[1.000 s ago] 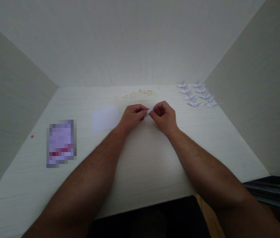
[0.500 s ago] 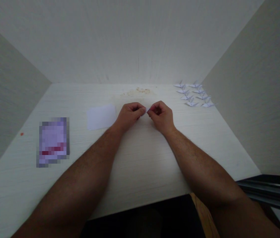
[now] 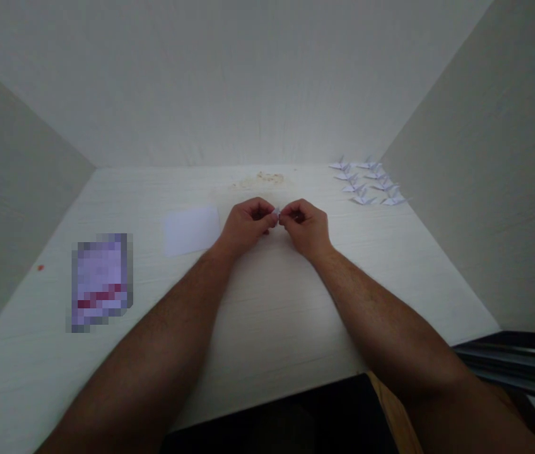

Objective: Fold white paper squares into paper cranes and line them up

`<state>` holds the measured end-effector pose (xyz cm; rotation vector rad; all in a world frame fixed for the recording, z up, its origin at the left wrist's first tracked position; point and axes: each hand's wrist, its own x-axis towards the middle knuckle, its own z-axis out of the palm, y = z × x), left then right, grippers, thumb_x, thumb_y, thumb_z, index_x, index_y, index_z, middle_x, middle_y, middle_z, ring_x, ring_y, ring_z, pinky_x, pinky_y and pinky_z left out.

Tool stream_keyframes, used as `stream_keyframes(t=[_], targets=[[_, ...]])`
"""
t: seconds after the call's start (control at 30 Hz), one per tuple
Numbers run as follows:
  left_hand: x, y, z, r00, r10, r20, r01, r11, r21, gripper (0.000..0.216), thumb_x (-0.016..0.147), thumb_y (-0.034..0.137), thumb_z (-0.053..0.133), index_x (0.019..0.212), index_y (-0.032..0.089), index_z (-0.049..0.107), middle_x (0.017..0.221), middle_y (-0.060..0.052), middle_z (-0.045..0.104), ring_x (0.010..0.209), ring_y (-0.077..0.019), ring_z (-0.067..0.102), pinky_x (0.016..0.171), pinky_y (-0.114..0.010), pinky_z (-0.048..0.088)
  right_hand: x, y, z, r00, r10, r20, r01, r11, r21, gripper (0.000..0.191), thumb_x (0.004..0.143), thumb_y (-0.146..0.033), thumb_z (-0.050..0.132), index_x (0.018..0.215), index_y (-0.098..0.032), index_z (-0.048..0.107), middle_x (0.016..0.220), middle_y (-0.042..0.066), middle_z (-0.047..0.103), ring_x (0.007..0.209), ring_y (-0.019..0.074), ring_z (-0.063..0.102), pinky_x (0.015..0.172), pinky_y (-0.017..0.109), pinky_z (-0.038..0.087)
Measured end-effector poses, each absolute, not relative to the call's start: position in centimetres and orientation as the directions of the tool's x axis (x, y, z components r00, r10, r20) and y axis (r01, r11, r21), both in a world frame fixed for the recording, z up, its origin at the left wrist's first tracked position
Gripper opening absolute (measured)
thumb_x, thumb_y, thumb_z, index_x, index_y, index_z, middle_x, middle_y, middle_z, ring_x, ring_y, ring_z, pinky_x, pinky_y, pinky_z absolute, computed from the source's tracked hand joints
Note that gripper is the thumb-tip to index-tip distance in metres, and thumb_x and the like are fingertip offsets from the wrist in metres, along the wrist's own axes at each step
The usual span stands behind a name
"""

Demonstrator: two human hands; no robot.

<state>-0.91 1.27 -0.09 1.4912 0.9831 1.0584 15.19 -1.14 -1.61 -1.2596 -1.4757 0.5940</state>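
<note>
My left hand (image 3: pixel 245 223) and my right hand (image 3: pixel 306 226) meet over the middle of the white table (image 3: pixel 267 315), fingers pinched together. Between the fingertips sits a small folded piece of white paper (image 3: pixel 277 214), mostly hidden by the fingers. Both hands rest close to the table top. A flat white paper square (image 3: pixel 192 229) lies just left of my left hand.
Several small folded paper cranes (image 3: pixel 366 181) stand in rows at the back right corner. A blurred purple and red packet (image 3: pixel 101 281) lies at the left. A tan stain (image 3: pixel 262 180) marks the table behind the hands. Walls close in on three sides.
My hands have drawn closer together and the visible part of the folded paper has shrunk. The view has shifted slightly.
</note>
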Motion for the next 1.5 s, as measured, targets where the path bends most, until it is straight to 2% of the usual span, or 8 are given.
stream_keyframes(t=[0.4, 0.77, 1.07, 1.27, 1.5], targets=[[-1.1, 1.31, -0.35, 0.249, 0.956, 0.156, 0.073, -0.179, 0.981, 0.022, 0.07, 0.032, 0.079, 0.075, 0.017, 0.064, 0.067, 0.001, 0.063, 0.057, -0.0086, 0.055, 0.054, -0.021, 0.049, 14.88, -1.57, -0.91, 0.121, 0.878, 0.463, 0.423, 0.376, -0.824, 0.004, 0.08, -0.025, 0.066, 0.078, -0.021, 0.066, 0.078, 0.001, 0.071, 0.065, 0.012, 0.062, 0.061, 0.027, 0.052], [-1.07, 1.03, 0.23, 0.244, 0.96, 0.136, 0.118, -0.168, 0.979, 0.02, 0.071, 0.032, 0.077, 0.075, 0.017, 0.063, 0.066, 0.002, 0.063, 0.056, -0.0088, 0.055, 0.054, -0.022, 0.049, 14.9, -1.68, -0.77, 0.083, 0.881, 0.466, 0.487, 0.373, -0.79, 0.003, 0.081, -0.022, 0.064, 0.078, -0.022, 0.066, 0.079, 0.001, 0.071, 0.066, 0.0122, 0.061, 0.063, 0.027, 0.052], [-1.15, 1.1, -0.01, 0.232, 0.96, 0.159, 0.114, -0.189, 0.975, 0.019, 0.072, 0.031, 0.077, 0.075, 0.017, 0.064, 0.067, 0.002, 0.063, 0.057, -0.0087, 0.055, 0.056, -0.023, 0.049, 14.93, -1.53, -0.9, 0.13, 0.91, 0.394, 0.379, 0.321, -0.868, 0.007, 0.08, -0.028, 0.068, 0.077, -0.021, 0.067, 0.074, 0.0, 0.071, 0.062, 0.0118, 0.062, 0.062, 0.027, 0.052], [-1.24, 1.21, -0.2, 0.232, 0.958, 0.169, 0.108, -0.198, 0.974, 0.019, 0.073, 0.032, 0.078, 0.077, 0.018, 0.065, 0.068, 0.002, 0.065, 0.058, -0.0091, 0.056, 0.058, -0.023, 0.049, 14.85, -1.46, -1.07, 0.13, 0.93, 0.344, 0.33, 0.287, -0.899, 0.012, 0.079, -0.032, 0.071, 0.085, -0.021, 0.07, 0.076, 0.001, 0.073, 0.065, 0.0131, 0.065, 0.063, 0.028, 0.053], [-1.15, 1.14, -0.05, 0.231, 0.958, 0.172, 0.11, -0.201, 0.973, 0.022, 0.071, 0.035, 0.078, 0.075, 0.018, 0.064, 0.069, 0.001, 0.065, 0.058, -0.0096, 0.056, 0.058, -0.024, 0.05, 14.88, -1.52, -1.16, 0.124, 0.926, 0.356, 0.336, 0.298, -0.893, 0.015, 0.079, -0.035, 0.071, 0.077, -0.021, 0.07, 0.068, 0.0, 0.071, 0.06, 0.0127, 0.062, 0.058, 0.027, 0.049]])
